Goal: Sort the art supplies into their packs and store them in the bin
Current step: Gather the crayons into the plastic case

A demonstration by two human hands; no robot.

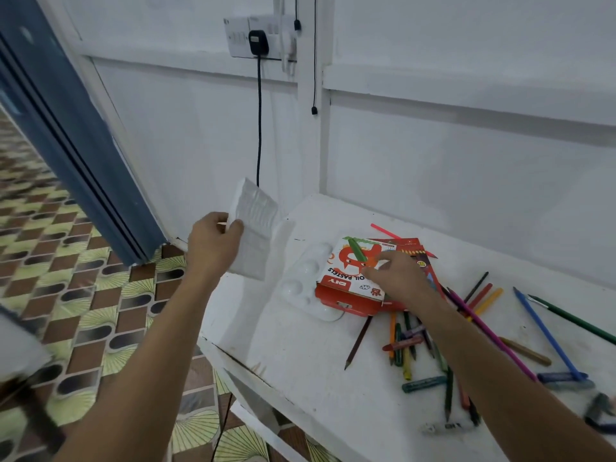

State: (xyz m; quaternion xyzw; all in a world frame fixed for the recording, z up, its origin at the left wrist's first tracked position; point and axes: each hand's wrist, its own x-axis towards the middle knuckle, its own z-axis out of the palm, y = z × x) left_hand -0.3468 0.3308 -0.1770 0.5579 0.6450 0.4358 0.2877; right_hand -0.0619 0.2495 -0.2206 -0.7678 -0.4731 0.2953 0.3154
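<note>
The oil pastel box [351, 278], red and white, lies flat on the white table [300, 355] and serves as the reference point for this report. It rests partly on a white paint palette [305, 275], which projects from under its left edge.

The left hand [213, 241] pinches a ribbed white plastic tray [253, 228] by its near edge, thumb in front, holding it upright in the air to the left of the box and clear of the table. Judged from its grooves, this is the box's inner tray, held out so that the pastels can be laid into it.

The right hand [396, 276] is over the box's right half, fingers curled round a green crayon [357, 250] that points up and away across the lid. The grip appears to be at the crayon's lower end; the exact contact is hidden by the fingers.

A second pack [415, 250] lies just behind and to the right of the box, partly under it. Loose pencils [546, 335] and crayons [423, 383] lie scattered to the right of and nearer than the box.

No bin is identifiable in view. Sorting appears to be at an early stage, since most supplies remain loose.
</note>
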